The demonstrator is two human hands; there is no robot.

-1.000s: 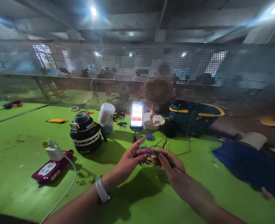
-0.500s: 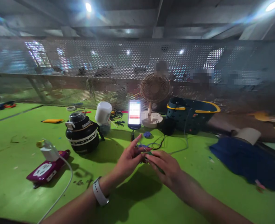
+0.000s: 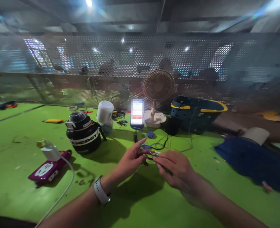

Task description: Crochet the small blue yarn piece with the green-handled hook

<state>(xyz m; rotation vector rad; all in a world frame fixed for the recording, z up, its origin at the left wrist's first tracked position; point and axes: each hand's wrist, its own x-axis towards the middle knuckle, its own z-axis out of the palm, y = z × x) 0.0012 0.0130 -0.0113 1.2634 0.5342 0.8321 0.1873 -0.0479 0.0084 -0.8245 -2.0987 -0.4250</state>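
Right hand (image 3: 178, 167): fingers curled closed around a slim green-handled tool (image 3: 155, 155), whose thin, shiny tip points toward the other hand.
Left hand (image 3: 131, 160): partly open, index finger extended and thumb near the bent fingers; whether it pinches anything is too small to tell.
Wristband (image 3: 101, 190): pale, smooth strap with punched holes, on the left wrist.
Blue clump (image 3: 150, 135): small, crumpled, on the table beyond the fingertips; its material is unclear.
Table (image 3: 102, 202): smooth, bright green, with dark marks.
Bottle (image 3: 85, 139): squat, rounded, glossy black, clear domed lid, pale lettered band; contents hidden.
White container (image 3: 105, 111): rounded, plastic-looking; contents hidden.
Basket (image 3: 197, 122): dark teal, perforated walls, yellow handles; its inside cannot be made out.
Phone (image 3: 137, 115): upright, screen lit, beside the fan (image 3: 158, 85) with its round ribbed grille and pale base.
Power strip (image 3: 45, 172): glossy purple, white socket face, white adapter (image 3: 51, 153) plugged in.
Cloth (image 3: 251, 164): navy, soft, rumpled, at the right side.
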